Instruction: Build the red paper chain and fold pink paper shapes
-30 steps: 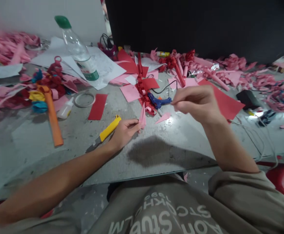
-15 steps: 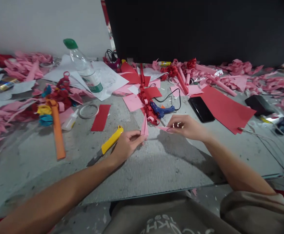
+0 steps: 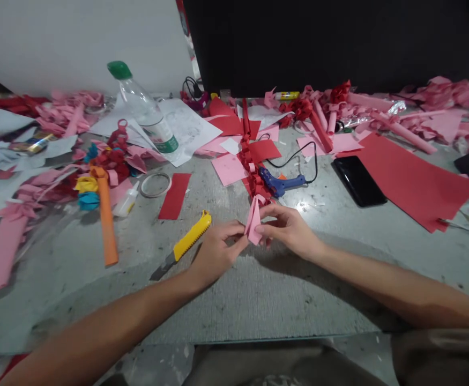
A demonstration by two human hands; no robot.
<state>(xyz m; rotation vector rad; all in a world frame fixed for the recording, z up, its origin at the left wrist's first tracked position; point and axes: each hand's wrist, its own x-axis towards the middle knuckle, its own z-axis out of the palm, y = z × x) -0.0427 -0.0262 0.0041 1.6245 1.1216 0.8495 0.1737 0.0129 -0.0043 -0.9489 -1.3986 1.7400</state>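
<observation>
Between my two hands stands a small folded piece of pink paper (image 3: 253,221), its narrow end pointing away from me. My left hand (image 3: 222,244) pinches its lower left edge between thumb and fingers. From the other side my right hand (image 3: 288,230) grips its right edge, with some fingertips hidden behind the paper. Just beyond it lie a red paper chain (image 3: 258,185) and a blue glue gun (image 3: 282,183) with a black cord. A yellow box cutter (image 3: 192,235), blade out, rests on the table left of my left hand.
A tilted plastic bottle (image 3: 148,118), a tape roll (image 3: 155,185), a red paper strip (image 3: 175,196) and an orange paper strip (image 3: 108,220) are on the left. To the right lie a black phone (image 3: 358,181) and large red paper (image 3: 415,182). Pink scraps line the back.
My right hand has moved left, bringing its pink piece to the one in my left hand. Both hands now meet at the folded paper. The camera view has shifted slightly.
</observation>
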